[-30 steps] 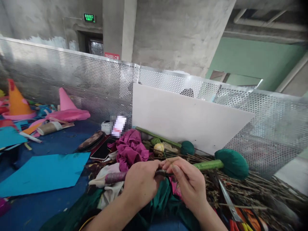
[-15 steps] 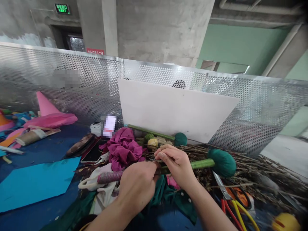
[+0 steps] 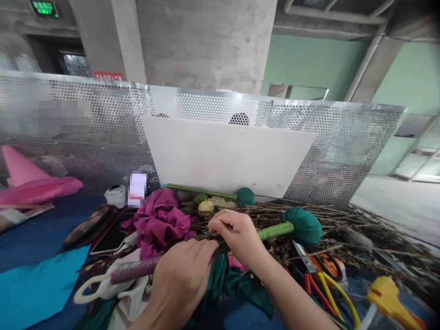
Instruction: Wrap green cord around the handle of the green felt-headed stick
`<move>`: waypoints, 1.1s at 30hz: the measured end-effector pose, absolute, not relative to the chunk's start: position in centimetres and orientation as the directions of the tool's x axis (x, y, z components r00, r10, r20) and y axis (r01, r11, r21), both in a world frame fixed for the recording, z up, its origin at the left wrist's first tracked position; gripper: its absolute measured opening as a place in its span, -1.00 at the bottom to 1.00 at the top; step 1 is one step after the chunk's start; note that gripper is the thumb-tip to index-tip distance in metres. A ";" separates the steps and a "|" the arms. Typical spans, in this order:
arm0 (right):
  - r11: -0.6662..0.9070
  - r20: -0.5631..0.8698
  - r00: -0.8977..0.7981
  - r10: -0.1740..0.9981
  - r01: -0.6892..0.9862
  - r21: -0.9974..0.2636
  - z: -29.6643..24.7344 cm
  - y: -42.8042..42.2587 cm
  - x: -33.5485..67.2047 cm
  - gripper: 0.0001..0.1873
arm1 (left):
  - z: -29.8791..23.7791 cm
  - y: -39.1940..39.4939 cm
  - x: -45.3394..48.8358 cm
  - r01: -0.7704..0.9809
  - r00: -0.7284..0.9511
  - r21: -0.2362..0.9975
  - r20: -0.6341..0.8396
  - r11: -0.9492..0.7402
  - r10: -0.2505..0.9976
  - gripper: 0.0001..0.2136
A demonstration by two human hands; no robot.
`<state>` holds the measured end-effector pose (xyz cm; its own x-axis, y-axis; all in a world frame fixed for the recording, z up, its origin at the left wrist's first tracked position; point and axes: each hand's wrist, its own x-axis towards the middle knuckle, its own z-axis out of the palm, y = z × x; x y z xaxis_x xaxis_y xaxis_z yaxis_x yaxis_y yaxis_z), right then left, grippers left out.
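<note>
Table (image 3: pixel 34 236) at the left carries a pink brimmed cone (image 3: pixel 36 183) and a bright blue sheet (image 3: pixel 37 288). Next comes the wrapped stick (image 3: pixel 137 269), purple at this end, where a white loop (image 3: pixel 82 295) shows; the crumpled purple cloth (image 3: pixel 163 222) lies behind it. The left hand (image 3: pixel 182 275) is closed around the stick near its middle, so this grip looks firm; I think it should turn the stick slowly, without sliding. The right hand (image 3: pixel 242 236) is just beside it, with fingers pinched, it seems, on a thin green thread (image 3: pixel 213 212), partly hidden. For good winding, this hand should hold the thread tight and lay each round close to the previous one. Further right, the stick appears to continue, green, to a dark green ball (image 3: pixel 302 227). Then lie the scissors (image 3: pixel 305 259), whose blade near the right forearm deserves care, and a yellow glue gun (image 3: pixel 385 293).
</note>
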<state>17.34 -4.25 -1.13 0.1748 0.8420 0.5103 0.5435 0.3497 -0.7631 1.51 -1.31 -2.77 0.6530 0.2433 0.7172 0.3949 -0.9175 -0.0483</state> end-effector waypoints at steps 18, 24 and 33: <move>0.190 0.249 0.378 0.892 0.186 -0.964 2.0 -9.6 29.3 -0.66 | -0.1 2.5 -2.6 0.669 0.531 0.118 0.615 -0.734 0.582 -0.79; 0.315 0.289 0.631 0.720 0.073 -0.946 0.7 -9.7 33.2 -0.62 | 1.0 3.2 -3.5 0.718 0.485 0.212 0.531 -0.663 0.695 -0.74; 0.308 0.362 0.692 0.625 0.208 -0.929 -2.6 -5.8 34.8 -0.72 | 2.7 3.2 -4.0 0.559 0.541 0.665 0.160 -0.495 0.826 -0.78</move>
